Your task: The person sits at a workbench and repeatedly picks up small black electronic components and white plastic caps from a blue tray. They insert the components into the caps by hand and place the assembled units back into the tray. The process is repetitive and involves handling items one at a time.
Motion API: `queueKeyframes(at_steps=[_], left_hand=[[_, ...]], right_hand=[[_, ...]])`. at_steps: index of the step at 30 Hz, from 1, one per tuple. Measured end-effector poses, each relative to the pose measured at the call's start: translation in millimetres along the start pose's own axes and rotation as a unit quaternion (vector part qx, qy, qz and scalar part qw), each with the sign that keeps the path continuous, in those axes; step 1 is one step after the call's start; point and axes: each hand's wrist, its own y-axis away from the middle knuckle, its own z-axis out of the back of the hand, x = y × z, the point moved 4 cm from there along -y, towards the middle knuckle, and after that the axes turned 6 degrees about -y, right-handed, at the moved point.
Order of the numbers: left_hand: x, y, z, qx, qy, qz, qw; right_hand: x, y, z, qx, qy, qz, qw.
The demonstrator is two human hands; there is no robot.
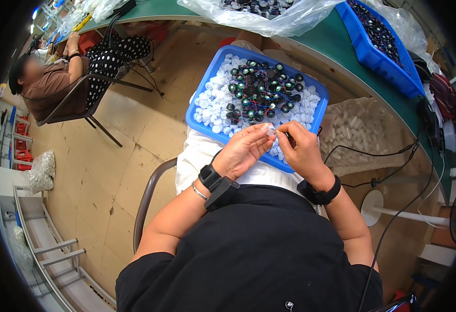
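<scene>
My left hand [245, 149] pinches a small translucent white plastic cap [271, 130] between thumb and fingertips. Close against it, my right hand [302, 149] has its thumb and forefinger pressed together at the cap's right side; whatever they grip is too small to make out. Both hands are over the near edge of a blue tray [192, 115] on my lap. Many similar white caps [215, 106] fill the tray. On top of them lies a heap of small black round parts with greenish faces and thin red and blue wires [261, 88].
A green table [321, 47] curves round the far and right sides, bearing a blue bin [365, 49] of wired parts and a clear bag [269, 23]. Beneath stands a bag of clear tubes [355, 130]. Black cables [376, 182] hang at right. Another person [56, 86] sits at left.
</scene>
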Motion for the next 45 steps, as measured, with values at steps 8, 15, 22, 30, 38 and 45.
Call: queueKeyframes(at_steps=[8,15,22,30,38,45], left_hand=[[0,-2,0,0.005,-0.080,-0.011,0.997],[-10,1,-2,-0.022,-0.210,-0.115,0.971],[-10,3,-8,-0.008,-0.260,-0.100,0.960],[-14,2,-8,-0.017,-0.362,-0.187,0.913],[-14,7,-23,0.014,-0.507,-0.232,0.830],[-13,5,-24,0.026,-0.433,-0.228,0.872]], right_hand=[[-1,0,-1,0.010,0.030,0.013,0.999],[-24,5,-10,0.029,-0.244,-0.197,0.949],[-11,1,-4,0.072,-0.166,-0.146,0.973],[-19,2,-7,0.103,-0.162,-0.080,0.978],[-25,5,-4,0.097,-0.142,-0.184,0.968],[-25,0,2,0.008,-0.283,-0.214,0.935]])
